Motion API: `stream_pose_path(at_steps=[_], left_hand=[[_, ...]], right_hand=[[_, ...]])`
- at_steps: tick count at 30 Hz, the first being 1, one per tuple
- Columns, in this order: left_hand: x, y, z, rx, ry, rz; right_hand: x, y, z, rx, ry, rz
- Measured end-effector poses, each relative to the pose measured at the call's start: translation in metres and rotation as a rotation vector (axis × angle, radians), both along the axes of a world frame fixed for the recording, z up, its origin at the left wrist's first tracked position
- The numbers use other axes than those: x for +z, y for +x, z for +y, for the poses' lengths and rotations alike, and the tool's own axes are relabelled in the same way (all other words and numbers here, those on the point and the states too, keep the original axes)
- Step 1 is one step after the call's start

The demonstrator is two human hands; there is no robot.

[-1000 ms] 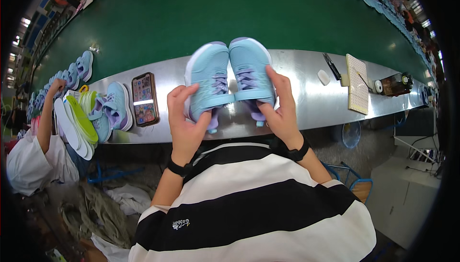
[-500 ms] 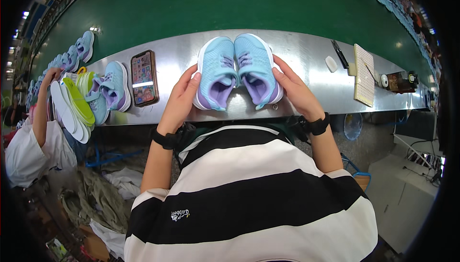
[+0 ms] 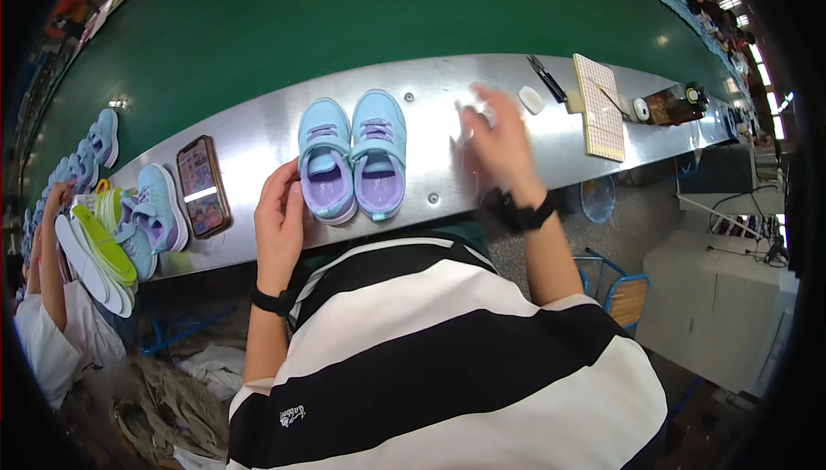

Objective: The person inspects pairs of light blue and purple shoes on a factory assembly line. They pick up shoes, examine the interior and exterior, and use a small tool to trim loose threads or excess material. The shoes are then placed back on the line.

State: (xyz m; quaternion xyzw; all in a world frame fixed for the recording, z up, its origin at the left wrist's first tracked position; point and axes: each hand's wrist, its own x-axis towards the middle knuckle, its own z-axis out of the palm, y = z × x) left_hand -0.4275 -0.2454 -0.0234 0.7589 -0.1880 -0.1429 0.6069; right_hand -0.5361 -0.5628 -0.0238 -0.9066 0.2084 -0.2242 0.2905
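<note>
Left grip [image 3: 279, 221] loosely curled, I have its fingers at the outer flank of the left shoe [image 3: 327, 147], seemingly touching it but pinching nothing. My right grip [image 3: 503, 147] hangs over the counter [image 3: 422, 156], well apart from the pair; it is blurred, yet thumb and fingers look spread, and I see nothing between them. Left shoe and right shoe [image 3: 377, 145] rest upright on their soles, side by side and touching, toes toward the green surface [image 3: 344, 23], heels near the counter's close edge.

That edge is my main worry: a careless pull toward the body could catch a heel and take a shoe over. Too hard a push from the left would likely shove one shoe into the other and skew both.

On the right, a white block [image 3: 531, 99] lies near my right grip, with a black tool [image 3: 547, 79] and a gridded pad [image 3: 600, 122] beyond; a fast, wide sweep could scatter them. Farther out sits a brown bottle [image 3: 675, 105].

On the left lie a phone [image 3: 203, 186], another pair of shoes [image 3: 159, 212] and some insoles [image 3: 105, 242]. Those insoles seem to jut past the edge, so a bump might spill them. A co-worker's hand [image 3: 58, 196] is near that end.
</note>
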Motion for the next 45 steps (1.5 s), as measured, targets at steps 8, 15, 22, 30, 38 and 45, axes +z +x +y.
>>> stream_pose_path(at_steps=[8,15,22,30,38,45], left_hand=[[-0.02,-0.013,-0.001,0.132,-0.04,-0.087],[-0.02,-0.013,-0.002,0.171,-0.027,-0.133],[-0.02,-0.013,-0.003,0.179,-0.035,-0.161],[-0.022,-0.014,-0.003,0.192,-0.008,-0.169],[-0.021,-0.014,-0.004,0.193,-0.012,-0.17],[-0.019,-0.013,-0.004,0.195,-0.009,-0.182]], right_hand=[[0.004,0.007,-0.166,-0.354,-0.272,0.689],[-0.012,0.009,-0.179,-0.261,-0.369,0.486],[0.021,0.018,-0.097,0.151,0.262,-0.008],[0.041,0.035,0.024,0.436,0.083,0.096],[0.036,0.053,0.038,0.503,-0.1,0.052],[0.037,0.056,0.037,0.523,-0.228,0.037]])
